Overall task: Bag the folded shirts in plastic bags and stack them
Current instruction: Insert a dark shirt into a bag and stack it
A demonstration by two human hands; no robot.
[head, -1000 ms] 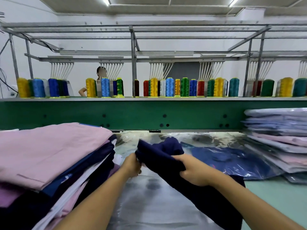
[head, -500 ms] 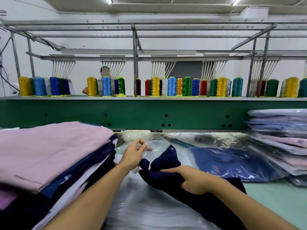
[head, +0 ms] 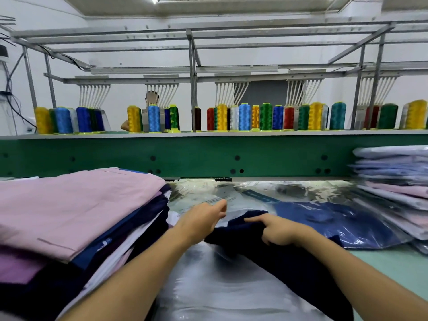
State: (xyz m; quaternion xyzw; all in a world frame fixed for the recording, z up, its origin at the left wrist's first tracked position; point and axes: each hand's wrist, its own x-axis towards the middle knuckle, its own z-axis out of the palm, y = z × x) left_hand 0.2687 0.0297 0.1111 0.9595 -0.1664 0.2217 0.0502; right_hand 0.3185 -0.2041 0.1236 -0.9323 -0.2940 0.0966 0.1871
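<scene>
Bagging is the step in hand. The left hand is reaching to 12 o'clock and, as far as the blur lets me tell, pinching the edge of a clear bag lying on the worktop. The right hand is gripping the navy shirt, fingers curled round its leading fold. The shirt is trailing off toward 5 o'clock; I cannot tell whether any of it is inside. Next, I reckon, the mouth needs holding wide while the fold is fed in flat. Unbagged shirts are waiting in a pile at 9 o'clock, and the bagged stack is sitting at 3 o'clock.
</scene>
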